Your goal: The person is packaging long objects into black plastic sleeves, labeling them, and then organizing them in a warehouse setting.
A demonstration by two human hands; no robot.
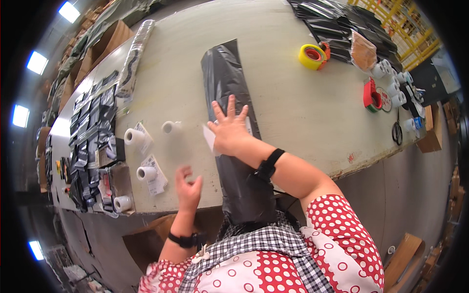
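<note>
the black parcel [225, 78], running 12-to-6 o'clock on the worktop [283, 107], looks soft and slippery, best held by both sides; right hand [229, 128] splayed over it, left hand [188, 189] empty toward 7 o'clock.

The right forearm [295, 173] extends obliquely from the near right toward the far left, with the elbow [317, 188] bent and carried out to the right. The right hand [229, 132] is turned palm down, its fingers [231, 105] spread and directed toward the far side; the right thumb [213, 126] points left. The left forearm [183, 222] rises steeply at the near left. The left hand [188, 191], nearer than the right, is raised, with the left thumb [198, 184] apart; its fingertips are blurred but appear loosely curled.
</note>
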